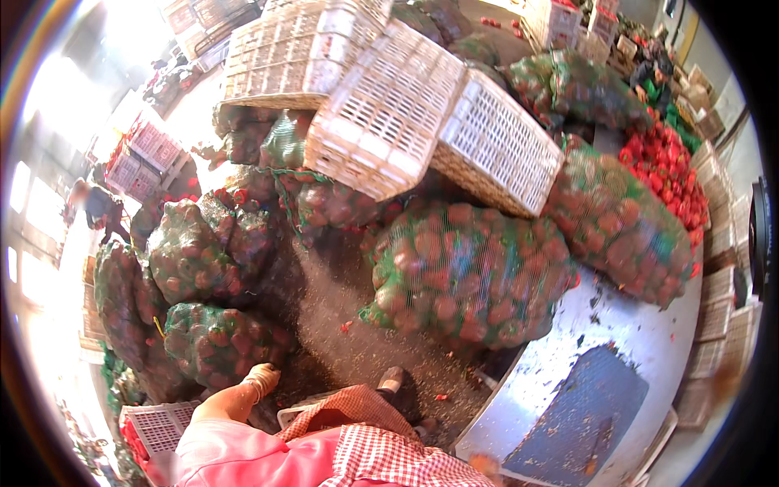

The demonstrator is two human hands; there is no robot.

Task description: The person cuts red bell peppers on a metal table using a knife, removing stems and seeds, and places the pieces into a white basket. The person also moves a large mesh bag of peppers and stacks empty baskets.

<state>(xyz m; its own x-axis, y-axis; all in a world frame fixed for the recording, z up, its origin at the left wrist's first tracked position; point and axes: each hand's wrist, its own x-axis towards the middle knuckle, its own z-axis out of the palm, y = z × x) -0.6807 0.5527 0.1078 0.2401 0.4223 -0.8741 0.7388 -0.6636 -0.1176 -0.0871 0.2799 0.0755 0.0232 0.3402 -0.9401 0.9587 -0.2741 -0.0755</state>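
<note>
My left hand (263, 378), in a pale, stained glove, is at the lower edge of a green mesh sack of red peppers (222, 344). Its fingers are hard to make out, so its grip is unclear. An orange-tan blurred shape (485, 465) at the bottom edge may be part of my right hand; what it holds is hidden. It lies beside a metal table (648, 329) bearing a blue mat (578, 408) with a narrow brown object (601, 438) on it. A large mesh sack of red peppers (468, 274) lies ahead, and another (621, 225) rests at the table's far end.
White plastic crates (386, 109) lie tilted on sacks ahead. More filled sacks (188, 252) stand at the left, near a crate (164, 423). Loose red peppers (666, 170) are heaped at the right. One person (100, 204) is at far left, another (654, 76) at upper right.
</note>
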